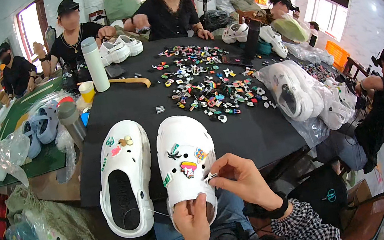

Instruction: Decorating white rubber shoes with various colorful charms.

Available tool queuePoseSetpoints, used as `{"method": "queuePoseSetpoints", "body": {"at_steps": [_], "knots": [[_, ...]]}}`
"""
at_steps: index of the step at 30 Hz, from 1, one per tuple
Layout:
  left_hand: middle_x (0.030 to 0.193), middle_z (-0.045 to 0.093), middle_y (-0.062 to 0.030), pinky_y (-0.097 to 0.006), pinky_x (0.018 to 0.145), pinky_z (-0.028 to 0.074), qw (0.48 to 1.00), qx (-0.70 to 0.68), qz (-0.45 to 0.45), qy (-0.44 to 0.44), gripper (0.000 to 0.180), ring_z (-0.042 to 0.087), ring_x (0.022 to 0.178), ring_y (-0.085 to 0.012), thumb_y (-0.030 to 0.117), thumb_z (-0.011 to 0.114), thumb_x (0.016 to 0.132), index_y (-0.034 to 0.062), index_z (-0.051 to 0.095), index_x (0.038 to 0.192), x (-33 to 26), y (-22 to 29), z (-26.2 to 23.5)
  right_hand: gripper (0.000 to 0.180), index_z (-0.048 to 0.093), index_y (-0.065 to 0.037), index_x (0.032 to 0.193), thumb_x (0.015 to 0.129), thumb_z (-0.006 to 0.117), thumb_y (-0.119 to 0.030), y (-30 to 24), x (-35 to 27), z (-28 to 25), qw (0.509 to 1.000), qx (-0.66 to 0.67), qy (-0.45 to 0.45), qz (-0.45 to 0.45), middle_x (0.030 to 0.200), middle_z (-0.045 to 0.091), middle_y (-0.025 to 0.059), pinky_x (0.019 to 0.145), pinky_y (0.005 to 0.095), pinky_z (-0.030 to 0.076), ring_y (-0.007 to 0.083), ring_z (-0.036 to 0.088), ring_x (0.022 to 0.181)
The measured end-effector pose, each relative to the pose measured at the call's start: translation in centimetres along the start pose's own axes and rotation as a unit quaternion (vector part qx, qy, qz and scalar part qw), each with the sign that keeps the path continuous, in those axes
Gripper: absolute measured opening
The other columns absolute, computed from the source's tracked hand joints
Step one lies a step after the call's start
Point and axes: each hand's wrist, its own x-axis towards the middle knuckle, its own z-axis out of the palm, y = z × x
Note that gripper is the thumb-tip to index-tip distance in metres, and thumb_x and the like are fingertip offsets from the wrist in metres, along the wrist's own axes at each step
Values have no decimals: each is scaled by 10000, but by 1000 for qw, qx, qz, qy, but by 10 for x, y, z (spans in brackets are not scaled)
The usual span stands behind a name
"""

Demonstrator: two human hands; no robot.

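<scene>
Left hand: the left hand (192, 220) was curled round the heel opening of the right-hand white clog (186, 164), thumb inside the opening and fingers closed on the rim, bracing it from below.
Right hand: the right hand (240, 179) pinched a small pale charm (210, 176) between thumb and forefinger, pressed against the clog's upper on its right side; the other fingers were folded in.
Clog in hand: it lay toe-away at the near edge of the black table (137, 98), its heel overhanging toward the person's lap, already carrying a rainbow charm (189, 168) and a few others.
Second clog: a matching white clog (126, 179) lay just beside it to the left, at the same near edge, with charms on its toe.
Charm supply: a loose spread of coloured charms (206, 82) covered the middle of the table, well apart from both hands.
Far side: a tall white bottle (95, 65) stood toward the far left corner; bagged clogs (296, 92) sat at the right edge.
Doing it well: judged from the grip, the charm's stud should meet a hole squarely, with the left hand pushing back from inside so the upper did not cave.
Watch for: a tilted stud would likely seat only halfway.
</scene>
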Motion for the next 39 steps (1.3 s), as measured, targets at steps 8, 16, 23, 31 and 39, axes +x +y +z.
{"method": "queuePoseSetpoints", "body": {"at_steps": [8, 16, 23, 31, 39], "knots": [[953, 634, -72, -244, 774, 451, 1000, 26, 16, -2, 222, 572, 855, -107, 42, 619, 879, -68, 584, 1068, -1, -4, -4, 195, 639, 19, 934, 773, 706, -69, -44, 11, -6, 976, -207, -59, -33, 865, 669, 123, 682, 302, 522, 199, 663, 738], [906, 639, -59, -217, 721, 442, 1000, -9, -7, 4, 200, 557, 814, -73, 51, 597, 896, -77, 595, 1049, -5, -7, -3, 280, 614, -4, 949, 743, 753, -134, -46, 19, -7, 952, -280, -114, -38, 910, 638, 132, 690, 327, 516, 235, 657, 799], [726, 602, -36, -237, 555, 376, 998, 65, 14, 9, 189, 467, 626, -61, 83, 600, 894, -72, 621, 1001, -2, -14, -5, 1047, 290, 3, 1393, 574, 885, -268, -40, 34, -13, 881, -427, 5, -202, 1354, 354, 248, 952, 398, 450, 383, 477, 1192], [704, 587, -36, -245, 554, 377, 990, 126, 54, 29, 189, 471, 622, -73, 88, 587, 902, -81, 617, 981, 0, -10, -1, 1216, 40, -39, 1482, 631, 843, -371, -33, 58, -21, 919, -353, -148, -89, 1402, 296, 281, 988, 447, 426, 461, 416, 1241], [784, 637, -138, -300, 636, 443, 983, 140, 97, 63, 191, 571, 689, -168, 71, 562, 902, -89, 609, 994, 2, -14, 2, 1189, 77, -81, 1469, 614, 843, -391, -31, 61, -14, 919, -369, -136, -29, 1371, 320, 248, 927, 462, 473, 446, 478, 1181]]}}
